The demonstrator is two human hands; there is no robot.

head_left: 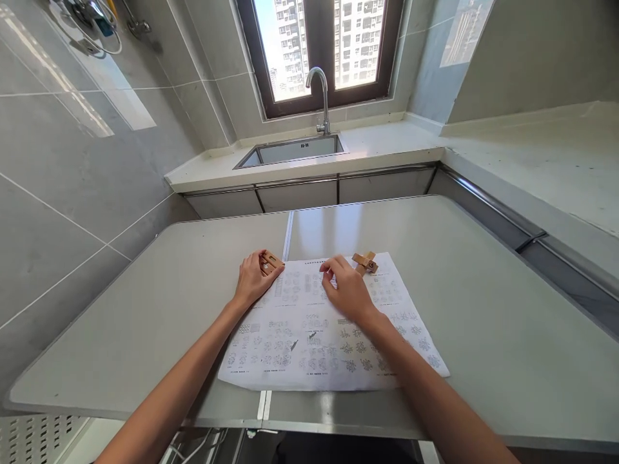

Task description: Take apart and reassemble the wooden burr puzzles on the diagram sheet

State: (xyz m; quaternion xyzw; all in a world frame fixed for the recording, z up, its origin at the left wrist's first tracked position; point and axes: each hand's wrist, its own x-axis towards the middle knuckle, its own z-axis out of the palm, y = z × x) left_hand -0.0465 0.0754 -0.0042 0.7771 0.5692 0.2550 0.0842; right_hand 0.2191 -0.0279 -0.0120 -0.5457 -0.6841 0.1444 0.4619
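Note:
A large white sheet (271, 351) printed with rows of small line diagrams lies flat on the table. At its upper left corner, my left hand (250, 282) is closed around small wooden puzzle pieces (271, 260), partly hidden by the fingers. My right hand (349, 290) is over the upper middle of the sheet, its fingers loosely bent and the thumb apart from them, with nothing visible in its grasp. Just beyond the right hand, a cross-shaped wooden puzzle (366, 261) with a dark round mark sits near the sheet's top edge; the hand partly covers its lower end.
The pale folding table (483, 335) has a seam down its middle. Behind it runs a white counter (387, 136) with a sink (294, 149) and a tall faucet (325, 96) under a window (322, 51). A tiled wall (87, 193) borders the left side.

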